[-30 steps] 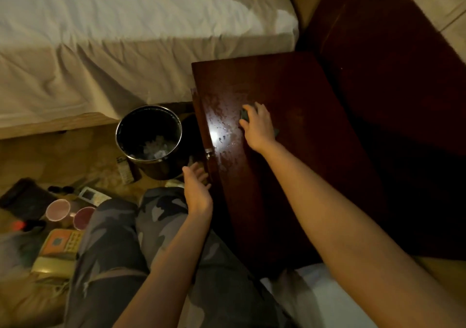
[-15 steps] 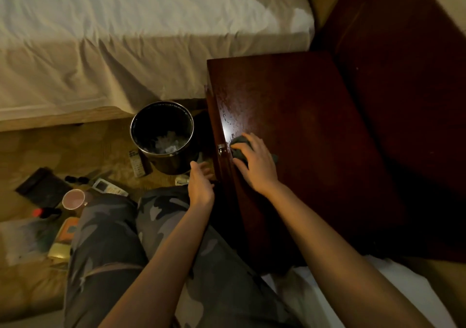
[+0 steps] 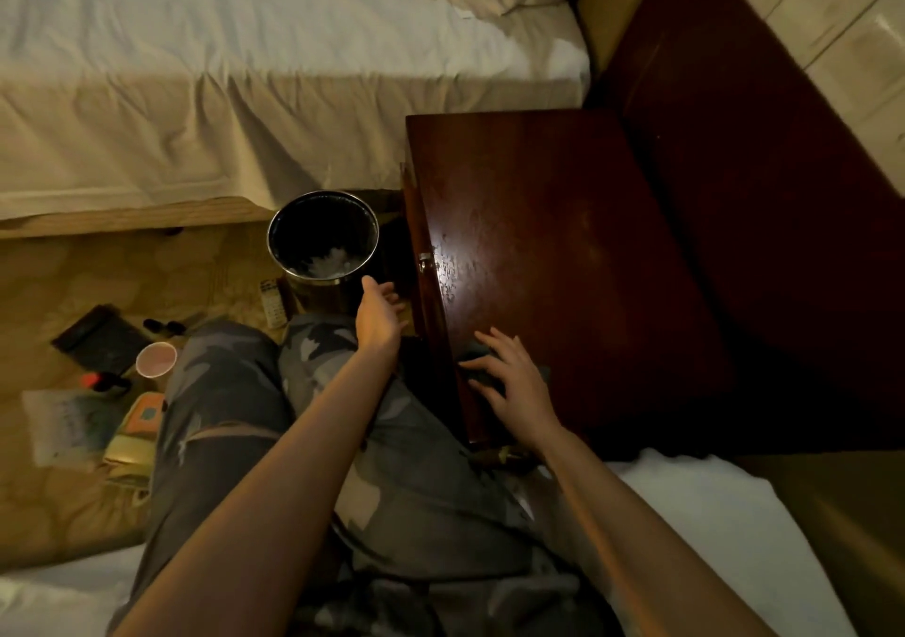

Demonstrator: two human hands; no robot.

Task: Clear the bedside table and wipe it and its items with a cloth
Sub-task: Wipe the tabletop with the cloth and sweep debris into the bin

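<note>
At the worktop's [image 3: 563, 225] seven-o'clock edge, our right hand [image 3: 514, 386], fingers spread, presses the cloth [image 3: 477, 377], having wiped nearer; left hand [image 3: 377, 315] hangs loose; wiping continues.

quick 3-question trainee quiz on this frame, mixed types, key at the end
1. True or false: the right hand presses a dark cloth flat on the bedside table.
2. Where is the bin?
A. on the bed
B. on the floor between bed and table
C. on the table
3. Fill in: the left hand holds ____.

Key
1. True; the fingers lie spread over the cloth near the table's front edge.
2. B; it has something pale inside.
3. Nothing; it hovers open beside the bin.
</note>
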